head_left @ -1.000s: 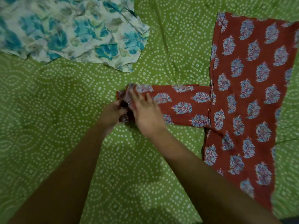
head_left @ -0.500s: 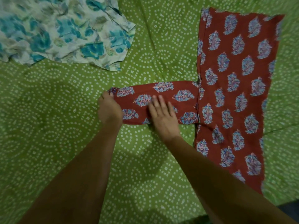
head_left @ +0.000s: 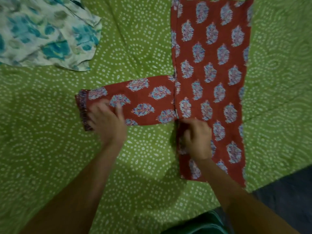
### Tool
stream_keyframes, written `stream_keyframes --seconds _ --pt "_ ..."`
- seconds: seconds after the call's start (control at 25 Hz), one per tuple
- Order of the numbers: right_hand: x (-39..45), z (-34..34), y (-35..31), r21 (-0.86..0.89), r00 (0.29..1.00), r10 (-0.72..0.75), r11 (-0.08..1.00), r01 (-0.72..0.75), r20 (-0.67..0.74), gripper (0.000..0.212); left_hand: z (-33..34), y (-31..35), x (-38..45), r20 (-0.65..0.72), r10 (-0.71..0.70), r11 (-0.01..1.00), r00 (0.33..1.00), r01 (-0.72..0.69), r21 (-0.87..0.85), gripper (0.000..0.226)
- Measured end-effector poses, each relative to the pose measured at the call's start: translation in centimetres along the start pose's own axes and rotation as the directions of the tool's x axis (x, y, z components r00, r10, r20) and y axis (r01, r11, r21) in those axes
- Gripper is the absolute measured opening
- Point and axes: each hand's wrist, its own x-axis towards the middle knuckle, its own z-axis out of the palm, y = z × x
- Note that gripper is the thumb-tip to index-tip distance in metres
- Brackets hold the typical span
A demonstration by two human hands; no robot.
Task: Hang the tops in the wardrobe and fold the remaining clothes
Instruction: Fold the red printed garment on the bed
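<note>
A red top (head_left: 211, 78) printed with blue leaf motifs lies flat on the green dotted bedsheet (head_left: 50, 132). Its body runs up the right half of the head view. One sleeve (head_left: 143, 100) stretches left from it, ending in a dark patterned cuff. My left hand (head_left: 108, 120) rests on the sleeve close to the cuff, fingers spread and blurred. My right hand (head_left: 195, 139) sits at the body's left edge just below the armpit, with its fingers curled onto the fabric there.
A white garment with teal flowers (head_left: 42, 34) lies crumpled at the top left, apart from the red top. The bed's edge and dark floor (head_left: 290, 191) show at the lower right.
The sleeve now lies flat and straight. My left hand stayed near the cuff, while my right hand slid right along the sleeve to the armpit edge of the body.
</note>
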Motion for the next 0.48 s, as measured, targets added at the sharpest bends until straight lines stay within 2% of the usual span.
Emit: stream_keyframes --seconds 0.04,0.08,0.12,0.16,0.2,0.24,0.28,0.32,0.36,0.4,0.48 --pt "-0.4 -1.7 2.1 -0.015 0.966 0.228 0.973 -0.232 -0.119 0.032 0.2 1.4 -3.0 0.104 0.114 0.987 0.988 -0.101 -0.127 0.034" --pt "-0.9 -3.2 4.2 -0.034 0.891 0.416 0.903 -0.428 -0.181 0.031 0.3 2.7 -6.1 0.254 0.170 0.969 0.952 -0.115 -0.218 0.033" --pt "-1.9 -4.6 6.5 -0.058 0.819 0.544 0.826 -0.561 -0.184 0.039 0.6 4.0 -9.3 0.418 0.167 0.965 0.893 -0.060 -0.257 0.033" --pt "-3.0 -5.9 8.5 -0.101 0.789 0.601 0.783 -0.613 -0.127 0.054 0.8 5.1 -12.1 0.569 0.121 0.970 0.813 0.024 -0.240 0.034" --pt "-4.3 -7.0 10.2 -0.186 0.811 0.584 0.794 -0.579 -0.027 0.068 1.0 6.2 -14.3 0.693 0.058 0.978 0.718 0.098 -0.183 0.038" --pt "-5.7 -8.1 11.8 -0.300 0.855 0.507 0.837 -0.458 0.109 0.078 1.2 7.0 -16.1 0.774 0.004 0.982 0.633 0.144 -0.123 0.042" --pt "-7.2 -9.0 13.2 -0.415 0.881 0.392 0.871 -0.263 0.264 0.084 1.3 7.8 -17.0 0.819 -0.031 0.982 0.573 0.172 -0.083 0.045" --pt "-8.3 -9.9 14.5 -0.492 0.863 0.283 0.869 -0.046 0.418 0.088 1.3 8.4 -17.3 0.850 -0.053 0.980 0.524 0.189 -0.055 0.045" --pt "-9.1 -10.7 15.7 -0.517 0.816 0.201 0.845 0.134 0.541 0.090 1.5 8.8 -17.2 0.878 -0.066 0.975 0.474 0.219 -0.045 0.042" --pt "-9.3 -11.4 16.5 -0.516 0.773 0.157 0.821 0.245 0.615 0.091 1.6 9.0 -16.9 0.908 -0.073 0.962 0.412 0.268 -0.045 0.038" --pt "-9.3 -12.2 17.4 -0.511 0.741 0.103 0.786 0.348 0.664 0.088 1.8 9.4 -16.5 0.962 -0.066 0.925 0.265 0.378 -0.040 0.042"
